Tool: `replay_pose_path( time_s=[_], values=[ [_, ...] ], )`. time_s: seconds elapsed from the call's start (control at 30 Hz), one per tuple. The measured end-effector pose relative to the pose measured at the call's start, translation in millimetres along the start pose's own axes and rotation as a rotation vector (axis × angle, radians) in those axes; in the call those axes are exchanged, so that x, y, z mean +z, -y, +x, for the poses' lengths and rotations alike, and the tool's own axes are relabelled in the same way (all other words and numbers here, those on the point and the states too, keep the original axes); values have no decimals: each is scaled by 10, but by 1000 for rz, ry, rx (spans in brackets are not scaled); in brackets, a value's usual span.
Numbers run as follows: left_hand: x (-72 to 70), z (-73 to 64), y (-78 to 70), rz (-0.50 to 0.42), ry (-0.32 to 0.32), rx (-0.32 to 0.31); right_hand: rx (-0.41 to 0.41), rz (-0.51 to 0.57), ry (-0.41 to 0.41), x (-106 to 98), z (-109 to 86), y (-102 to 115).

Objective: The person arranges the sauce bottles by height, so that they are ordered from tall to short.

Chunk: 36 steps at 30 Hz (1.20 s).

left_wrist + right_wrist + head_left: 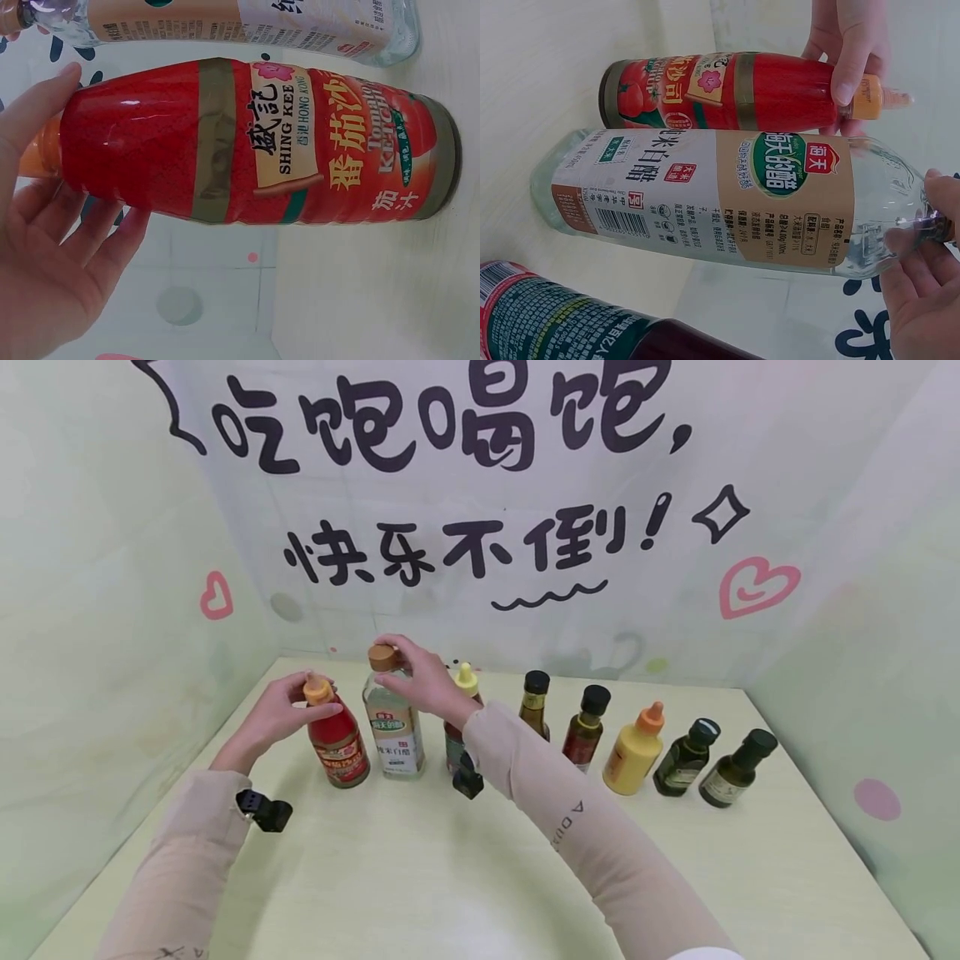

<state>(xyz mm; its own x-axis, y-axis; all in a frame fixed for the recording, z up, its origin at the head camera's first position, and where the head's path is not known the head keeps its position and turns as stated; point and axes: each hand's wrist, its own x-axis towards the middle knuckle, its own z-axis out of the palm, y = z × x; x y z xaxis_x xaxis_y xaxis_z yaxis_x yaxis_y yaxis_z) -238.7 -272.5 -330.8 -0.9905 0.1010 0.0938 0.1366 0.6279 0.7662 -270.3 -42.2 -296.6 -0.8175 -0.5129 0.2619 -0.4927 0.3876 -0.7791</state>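
Observation:
At the left end of a row of bottles, my left hand (276, 717) grips a red tomato ketchup bottle (341, 747) near its neck, just below the orange cap. The left wrist view shows the thumb on one side of the ketchup bottle (262, 142) and the fingers on the other. Right beside it stands a clear glass white vinegar bottle (397, 739) with a brown cap. My right hand (426, 681) holds it around the neck and cap; in the right wrist view its fingers (922, 277) curl about the glass neck of the vinegar bottle (780, 199). Both bottles are upright.
Right of the vinegar stands a dark bottle with a yellow cap (467, 679), partly behind my right wrist. Further right are two black-capped bottles, one with a red label (583, 739), a yellow squeeze bottle (632, 760) and two dark bottles (684, 764). A printed cloth (450, 627) hangs behind the table.

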Motion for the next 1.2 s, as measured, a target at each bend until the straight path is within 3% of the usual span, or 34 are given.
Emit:
replay_pose_path(
  time_s=[0.13, 0.57, 1.2],
  values=[
    [15, -17, 10, -25, 0, -31, -8, -3, 2, -7, -3, -6],
    [110, -20, 94, -75, -30, -33, -16, -8, -10, -3, -33, -40],
    [115, -25, 149, -119, -86, -26, -11, -11, -39, 11, -39, 42]
  ],
)
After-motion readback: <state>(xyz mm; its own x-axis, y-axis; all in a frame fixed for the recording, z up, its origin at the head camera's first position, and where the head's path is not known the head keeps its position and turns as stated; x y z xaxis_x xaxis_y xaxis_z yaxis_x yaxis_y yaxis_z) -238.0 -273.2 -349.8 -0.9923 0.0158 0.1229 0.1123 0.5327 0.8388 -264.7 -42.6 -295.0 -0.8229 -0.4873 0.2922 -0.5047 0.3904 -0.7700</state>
